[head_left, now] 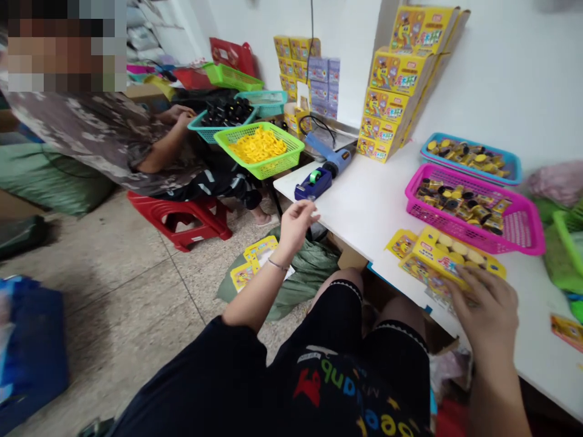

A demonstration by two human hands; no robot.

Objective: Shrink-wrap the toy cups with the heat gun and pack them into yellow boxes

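Observation:
My left hand (298,224) is raised beside the tape dispenser (314,182), its fingers pinched together near a small clear piece that looks like tape. On the dispenser sits a green roll. My right hand (487,303) rests on the near right side of an open yellow box (430,258), its fingers curled over the edge. Several round pale-yellow tops show inside that box, and its end flap sticks out to the left on the white table (373,206).
Behind the box are a pink basket (523,224) and a blue basket (514,170) of small items. Yellow boxes (387,106) are stacked by the wall. A blue heat gun (339,159) lies behind the dispenser. At left, a person (100,127) sits near a green basket (262,170).

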